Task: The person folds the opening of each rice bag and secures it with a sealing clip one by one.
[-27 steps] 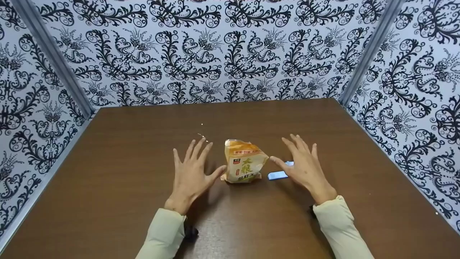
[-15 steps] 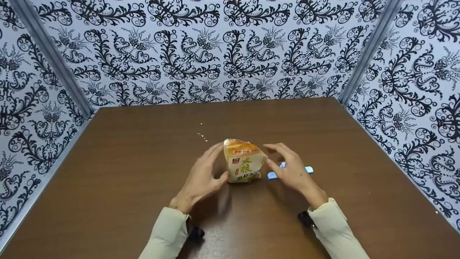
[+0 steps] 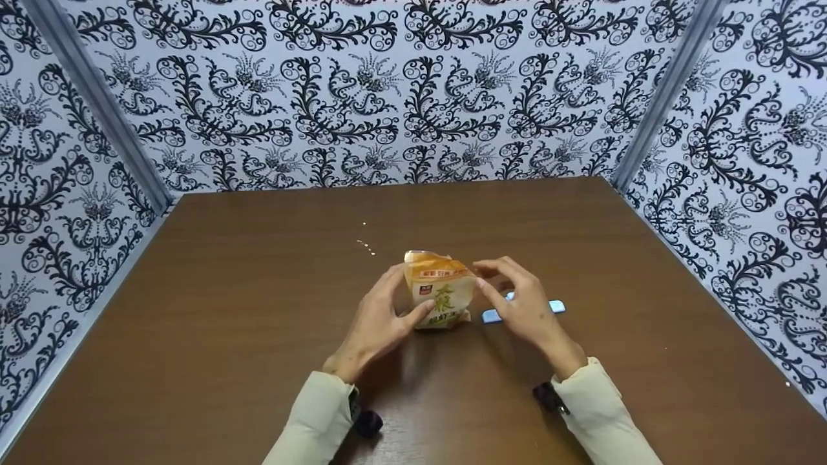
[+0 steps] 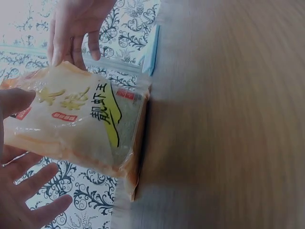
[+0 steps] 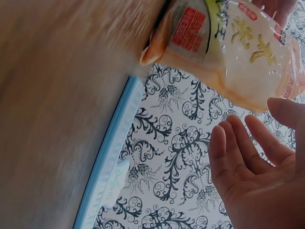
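Black scroll-patterned wallpaper [image 3: 413, 97] is enclosing the brown wooden surface [image 3: 258, 271], where a few white specks [image 3: 366, 245] are lying left of centre. My left fingers [image 4: 38, 182] are spreading loosely around the left edge of the orange-and-cream rice bag [image 3: 452, 287], the thumb lying over its printed front; I cannot tell whether they are pinching the plastic. Between my two sets of fingers, the bag is standing upright on the surface, its top slanting down to the right. My right fingers [image 5: 267, 138] are curving apart, holding nothing, with the thumb at the bag's right edge. Partly behind them, a light blue plastic clip [image 5: 110, 152] is lying on the surface, off the bag. As I judge it, the handling is only beginning: reaching the bag is done, while a firm grip from both sides is seemingly lacking.
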`<state>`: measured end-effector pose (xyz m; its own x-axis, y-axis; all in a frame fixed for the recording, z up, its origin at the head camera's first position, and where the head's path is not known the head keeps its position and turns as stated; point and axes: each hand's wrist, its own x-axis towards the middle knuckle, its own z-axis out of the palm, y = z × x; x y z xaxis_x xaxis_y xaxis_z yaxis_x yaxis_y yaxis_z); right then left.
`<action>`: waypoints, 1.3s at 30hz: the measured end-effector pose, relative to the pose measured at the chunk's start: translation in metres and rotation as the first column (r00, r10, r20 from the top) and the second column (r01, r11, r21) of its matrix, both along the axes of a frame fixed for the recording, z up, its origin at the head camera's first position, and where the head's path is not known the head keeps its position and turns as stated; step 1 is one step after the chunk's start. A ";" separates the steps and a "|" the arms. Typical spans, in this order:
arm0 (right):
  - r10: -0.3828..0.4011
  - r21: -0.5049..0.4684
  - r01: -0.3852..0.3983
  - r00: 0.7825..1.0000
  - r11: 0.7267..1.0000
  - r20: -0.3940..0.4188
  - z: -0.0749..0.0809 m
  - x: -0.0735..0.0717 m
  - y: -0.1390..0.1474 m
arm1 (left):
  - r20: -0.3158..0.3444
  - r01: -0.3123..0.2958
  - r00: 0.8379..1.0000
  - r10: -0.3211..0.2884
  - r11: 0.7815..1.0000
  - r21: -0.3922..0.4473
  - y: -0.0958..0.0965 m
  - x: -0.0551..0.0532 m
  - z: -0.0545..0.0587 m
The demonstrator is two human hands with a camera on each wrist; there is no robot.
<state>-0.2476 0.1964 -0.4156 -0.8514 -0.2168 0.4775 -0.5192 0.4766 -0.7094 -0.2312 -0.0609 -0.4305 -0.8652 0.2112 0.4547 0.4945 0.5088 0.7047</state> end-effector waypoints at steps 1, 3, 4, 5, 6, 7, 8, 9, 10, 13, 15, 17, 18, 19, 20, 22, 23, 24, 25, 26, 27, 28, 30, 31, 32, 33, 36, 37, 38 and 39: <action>-0.002 0.001 0.002 1.000 1.000 -0.004 0.000 0.000 0.000 | 0.006 0.005 1.000 -0.005 1.000 0.021 0.001 0.000 0.000; -0.002 0.000 0.002 1.000 1.000 -0.014 0.000 0.000 0.000 | 0.012 0.021 1.000 -0.022 0.997 0.072 0.003 -0.002 0.000; -0.002 -0.002 0.002 1.000 1.000 -0.019 -0.001 0.000 0.000 | 0.014 0.028 0.999 -0.029 0.995 0.097 0.004 -0.002 0.001; -0.001 -0.005 0.001 1.000 1.000 -0.023 -0.001 -0.001 -0.001 | 0.016 0.035 0.999 -0.038 0.992 0.124 0.005 -0.003 0.001; -0.001 -0.007 0.001 1.000 1.000 -0.028 -0.001 -0.001 -0.001 | 0.017 0.042 0.999 -0.045 0.987 0.152 0.006 -0.003 0.001; -0.002 -0.011 0.002 1.000 1.000 -0.030 -0.001 0.000 -0.001 | 0.017 0.048 0.998 -0.052 0.983 0.178 0.007 -0.004 0.001; -0.002 -0.015 0.002 0.999 1.000 -0.034 -0.001 -0.001 -0.001 | 0.019 0.052 0.998 -0.056 0.979 0.198 0.008 -0.005 0.001; -0.003 -0.019 0.002 0.999 1.000 -0.038 -0.001 -0.001 -0.002 | 0.023 0.050 0.998 -0.057 0.976 0.213 0.009 -0.005 0.001; -0.003 -0.024 0.002 0.999 1.000 -0.040 -0.001 0.000 -0.002 | 0.033 0.048 0.998 -0.057 0.972 0.229 0.009 -0.005 0.002; -0.002 -0.033 0.000 0.998 0.999 -0.058 -0.001 0.000 -0.004 | 0.067 0.035 0.996 -0.055 0.962 0.271 0.011 -0.005 0.002; -0.004 -0.026 0.002 0.997 1.000 -0.074 -0.001 0.000 -0.004 | 0.091 0.029 0.994 -0.058 0.954 0.298 0.012 -0.005 0.002; -0.006 -0.020 0.005 0.996 1.000 -0.091 -0.002 0.000 -0.005 | 0.109 0.024 0.992 -0.062 0.947 0.321 0.013 -0.005 0.002; -0.007 -0.016 0.006 0.995 1.000 -0.097 -0.002 0.000 -0.005 | 0.116 0.023 0.991 -0.065 0.943 0.333 0.014 -0.005 0.002; -0.008 -0.014 0.006 0.995 1.000 -0.102 -0.002 -0.001 -0.004 | 0.121 0.023 0.990 -0.068 0.939 0.344 0.014 -0.005 0.002; -0.007 -0.014 0.006 0.994 1.000 -0.108 -0.002 -0.001 -0.005 | 0.125 0.023 0.990 -0.071 0.935 0.354 0.015 -0.005 0.002; -0.006 -0.022 0.003 0.993 1.000 -0.119 -0.002 -0.001 -0.005 | 0.132 0.016 0.989 -0.069 0.931 0.364 0.016 -0.006 0.002; -0.007 -0.026 0.003 0.992 1.000 -0.124 -0.002 -0.001 -0.006 | 0.135 0.013 0.989 -0.067 0.929 0.370 0.016 -0.006 0.003; -0.005 -0.029 0.002 0.992 1.000 -0.124 -0.002 -0.001 -0.007 | 0.140 0.009 0.988 -0.067 0.925 0.380 0.017 -0.007 0.003; -0.005 -0.030 0.002 0.992 1.000 -0.123 -0.002 0.000 -0.007 | 0.147 0.004 0.987 -0.066 0.922 0.387 0.017 -0.007 0.003; -0.005 -0.029 0.002 0.992 1.000 -0.123 -0.002 0.000 -0.008 | 0.154 0.001 0.986 -0.068 0.918 0.396 0.018 -0.007 0.004; -0.007 -0.026 0.004 0.993 1.000 -0.121 -0.001 0.000 -0.009 | 0.163 0.001 0.984 -0.074 0.913 0.409 0.019 -0.007 0.005; -0.007 -0.023 0.005 0.993 1.000 -0.118 -0.001 0.001 -0.009 | 0.171 0.002 0.982 -0.082 0.906 0.424 0.020 -0.007 0.006; -0.008 -0.017 0.006 0.993 1.000 -0.114 0.000 0.001 -0.010 | 0.185 0.003 0.978 -0.097 0.894 0.448 0.023 -0.007 0.008; -0.009 -0.013 0.007 0.993 1.000 -0.117 0.000 0.001 -0.010 | 0.186 0.006 0.977 -0.103 0.888 0.460 0.025 -0.007 0.010; -0.010 -0.011 0.009 0.993 1.000 -0.119 0.000 0.001 -0.010 | 0.188 0.009 0.976 -0.110 0.882 0.470 0.026 -0.007 0.011; -0.012 -0.010 0.011 0.992 1.000 -0.123 0.001 0.002 -0.010 | 0.187 0.012 0.975 -0.116 0.876 0.482 0.028 -0.008 0.012; -0.018 -0.008 0.017 0.990 1.000 -0.140 0.001 0.002 -0.011 | 0.174 0.015 0.978 -0.118 0.864 0.504 0.030 -0.009 0.012; -0.020 -0.008 0.019 0.989 1.000 -0.146 0.001 0.001 -0.011 | 0.170 0.017 0.978 -0.121 0.857 0.515 0.031 -0.009 0.013; -0.024 -0.008 0.023 0.988 1.000 -0.154 0.000 0.001 -0.012 | 0.166 0.019 0.978 -0.124 0.851 0.525 0.031 -0.009 0.013; -0.027 -0.006 0.026 0.986 1.000 -0.163 0.000 0.001 -0.012 | 0.161 0.021 0.979 -0.126 0.846 0.533 0.032 -0.010 0.013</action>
